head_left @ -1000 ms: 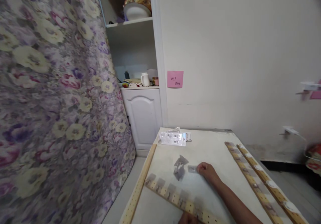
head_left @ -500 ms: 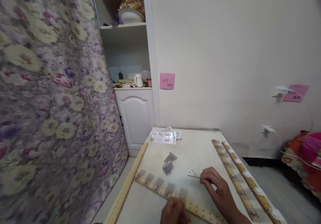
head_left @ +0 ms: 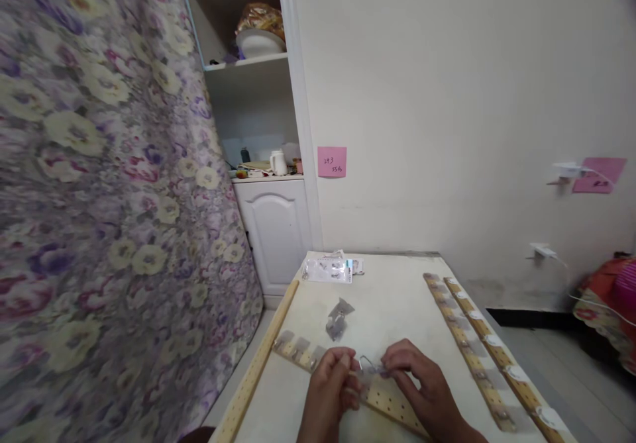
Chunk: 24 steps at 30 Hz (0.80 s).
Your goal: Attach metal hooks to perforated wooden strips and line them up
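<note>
Work on the middle perforated wooden strip looks only partly done; at its far left end three metal fittings with clear plates are visible, one after another, while the nearer part shows bare holes; what lies behind the hands is hidden, so the exact count I cannot tell. Right hand holds a wire hook with a clear plate in a narrow pinch of thumb and fingers, above the strip and between the two hands; left hand has its fingertips bent close together just beside the wire, but whether they grip it I cannot tell. One small heap of loose hooks lies beyond the strip on the white table, so some pieces seem to be left; blister packs lie near the far edge, their contents too small to count. At the right, the inner strip bears clear-plated pieces and the outer strip bears white round pieces, so both appear largely filled; the strip along the left edge shows no piece.
</note>
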{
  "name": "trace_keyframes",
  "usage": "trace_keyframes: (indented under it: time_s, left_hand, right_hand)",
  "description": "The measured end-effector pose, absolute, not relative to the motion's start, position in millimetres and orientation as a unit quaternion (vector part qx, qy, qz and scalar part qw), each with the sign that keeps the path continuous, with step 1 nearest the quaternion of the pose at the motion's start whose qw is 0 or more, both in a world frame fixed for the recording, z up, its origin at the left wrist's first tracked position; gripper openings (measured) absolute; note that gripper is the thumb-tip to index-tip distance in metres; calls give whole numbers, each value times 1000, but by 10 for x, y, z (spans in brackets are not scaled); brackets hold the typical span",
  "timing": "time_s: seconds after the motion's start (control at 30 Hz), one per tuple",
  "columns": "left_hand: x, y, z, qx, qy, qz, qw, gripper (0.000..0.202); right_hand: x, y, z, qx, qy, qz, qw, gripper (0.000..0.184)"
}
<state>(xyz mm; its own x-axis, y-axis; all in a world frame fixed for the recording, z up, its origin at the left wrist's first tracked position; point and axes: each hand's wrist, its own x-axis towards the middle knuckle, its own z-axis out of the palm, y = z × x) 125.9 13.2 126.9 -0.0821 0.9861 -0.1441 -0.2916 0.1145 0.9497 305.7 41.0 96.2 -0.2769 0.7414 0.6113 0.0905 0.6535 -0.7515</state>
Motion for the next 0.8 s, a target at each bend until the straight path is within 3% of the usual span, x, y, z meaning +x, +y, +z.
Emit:
trace_keyframes:
  time_s: [0.2,0.37,0.53,0.67,0.8]
  left_hand:
    - [1150,60,1260,480,554,538,418,28]
    - [1202,-20,1229,503,556,551,367,25]
    - [1235,0,1214,453,507,551,484,37]
    - [1251,5,1252,381,451,553,588,47]
    - [1265,-29,1362,374,431,551,609,47]
  right_hand:
    - [2768,351,784,-273,-440,680,519,23]
    - [2627,265,764,-201,-276,798,497,29]
    - [2628,317,713,-240,-314,749,533,27]
    - [2683,374,665,-291,-475,577,597,20]
    - [2732,333,750,-268,-639,375,616,7]
